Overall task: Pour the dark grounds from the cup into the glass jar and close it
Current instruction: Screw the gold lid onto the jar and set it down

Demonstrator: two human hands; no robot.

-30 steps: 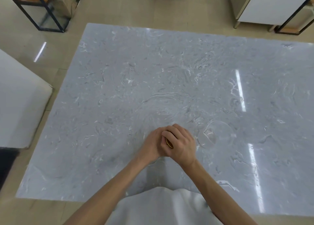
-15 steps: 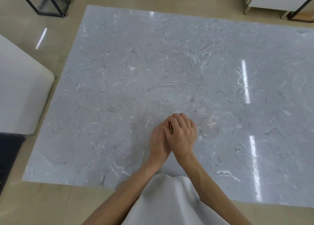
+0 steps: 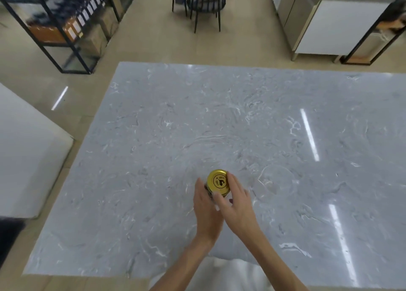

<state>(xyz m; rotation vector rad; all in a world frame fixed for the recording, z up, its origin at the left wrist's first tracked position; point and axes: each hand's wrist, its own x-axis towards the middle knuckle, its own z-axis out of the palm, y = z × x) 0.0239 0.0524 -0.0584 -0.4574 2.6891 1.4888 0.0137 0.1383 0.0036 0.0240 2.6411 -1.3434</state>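
Note:
The glass jar [image 3: 208, 191] stands on the grey marble table [image 3: 219, 114] near its front edge, with a gold lid [image 3: 218, 182] on top. Dark contents show faintly through the glass under the lid. My left hand [image 3: 206, 207] holds the jar's left side, fingers stretched along it. My right hand [image 3: 237, 200] spans the lid from the right, thumb at its near rim and fingers at its far right rim. A clear cup [image 3: 276, 179] stands to the right of the jar, apart from both hands; it looks empty.
A white counter [image 3: 28, 158] sits left of the table. Black metal shelving [image 3: 61, 26] stands at the back left, a black chair [image 3: 202, 2] at the back middle, and a white cabinet [image 3: 329, 26] at the back right.
Both hands were clasped tightly over the jar top, hiding it. The right hand's fingers have now spread, and the gold lid shows. The camera has tilted up to take in more of the room.

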